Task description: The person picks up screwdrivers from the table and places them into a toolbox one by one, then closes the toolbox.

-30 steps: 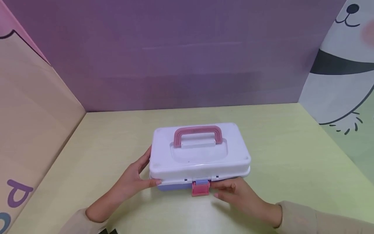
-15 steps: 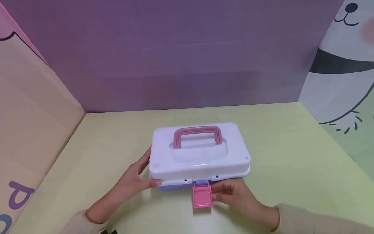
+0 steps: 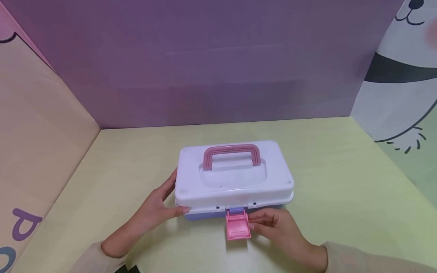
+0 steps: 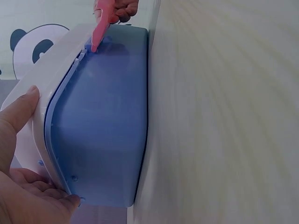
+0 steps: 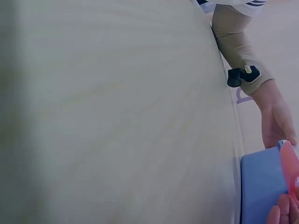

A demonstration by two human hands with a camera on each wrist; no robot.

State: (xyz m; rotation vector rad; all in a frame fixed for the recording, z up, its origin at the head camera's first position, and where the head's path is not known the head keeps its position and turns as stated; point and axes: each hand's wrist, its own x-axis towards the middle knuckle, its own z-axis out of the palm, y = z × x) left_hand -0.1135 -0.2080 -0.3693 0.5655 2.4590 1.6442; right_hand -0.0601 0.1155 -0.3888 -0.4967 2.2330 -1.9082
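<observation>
A closed plastic carry case (image 3: 232, 191) with a white lid, blue base and pink handle (image 3: 232, 149) sits mid-table in the head view. My left hand (image 3: 153, 208) grips its left end, the thumb on the front edge of the lid and the fingers round the back. In the left wrist view, those fingers reach the rim of the blue base (image 4: 100, 121). The pink latch (image 3: 238, 226) at the case's front is swung out, away from the lid. My right hand (image 3: 281, 231) pinches the latch's right edge between thumb and fingers; the fingertips are partly hidden behind it.
The case stands on a pale yellow-green table (image 3: 341, 182). Behind the table rises a purple panel (image 3: 218, 68), with a beige panel (image 3: 44, 125) at left and a printed animal panel (image 3: 406, 106) at right. A small black object (image 3: 128, 269) shows by the left sleeve.
The pink latch has swung outward and down from the case front, mostly within the first half second. My right hand has kept close to it. The left hand and case have stayed put.
</observation>
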